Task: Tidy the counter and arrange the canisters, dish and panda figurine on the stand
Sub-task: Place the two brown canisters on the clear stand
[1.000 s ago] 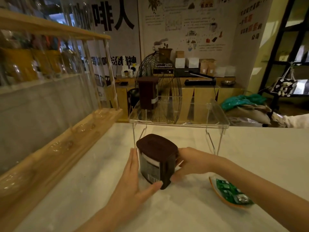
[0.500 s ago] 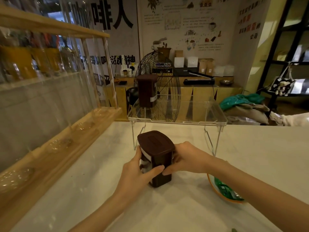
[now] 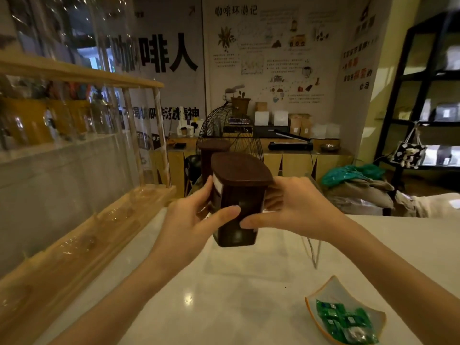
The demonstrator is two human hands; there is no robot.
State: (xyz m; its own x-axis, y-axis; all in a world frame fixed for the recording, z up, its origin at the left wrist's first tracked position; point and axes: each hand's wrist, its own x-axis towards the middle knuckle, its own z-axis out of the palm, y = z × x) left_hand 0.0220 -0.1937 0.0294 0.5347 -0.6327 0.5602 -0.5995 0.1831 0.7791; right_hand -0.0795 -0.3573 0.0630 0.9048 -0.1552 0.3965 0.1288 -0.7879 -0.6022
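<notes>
Gripping the upright brown canister point(image 3: 237, 202) between both hands point(image 3: 189, 220), the person holds it clear of the desk point(image 3: 224, 295), just short of the stand's far-edge canister point(image 3: 211, 150).

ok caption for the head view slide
Both hands, left and right, lift a brown canister above the counter.

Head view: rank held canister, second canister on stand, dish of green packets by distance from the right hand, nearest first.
From the right hand:
1. Held canister, gripped between both hands, at its left.
2. Second canister, on the stand, behind and left.
3. Dish of green packets, on the counter, near right.
</notes>
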